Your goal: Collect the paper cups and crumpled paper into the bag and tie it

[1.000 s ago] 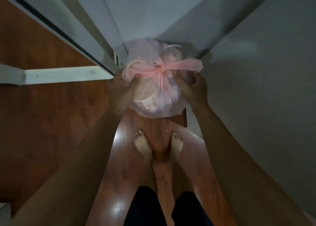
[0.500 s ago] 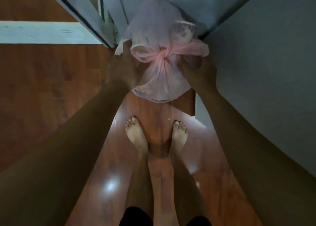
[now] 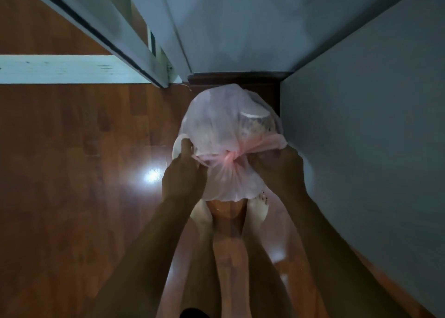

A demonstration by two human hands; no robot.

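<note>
A thin pink plastic bag (image 3: pixel 216 122) hangs in front of me, knotted at its middle (image 3: pixel 230 158). Through its film I see a white paper cup (image 3: pixel 255 120) at the upper right; other contents are blurred. My left hand (image 3: pixel 184 175) grips the bag's left side, thumb up against a white rim (image 3: pixel 177 146) at the bag's edge. My right hand (image 3: pixel 280 170) holds the right side under the pink tail (image 3: pixel 267 145) of the knot. The bag's loose end hangs down over my bare feet.
Glossy wooden floor (image 3: pixel 84 149) lies below, with a bright light glare. A white sliding door frame (image 3: pixel 108 28) runs at the upper left, a grey wall (image 3: pixel 361 137) stands close on the right, and a dark skirting (image 3: pixel 238 76) marks the corner ahead.
The bag and both hands have come down in the view, from in front of the wall corner to above the floor and my feet. The grip on both sides stays the same.
</note>
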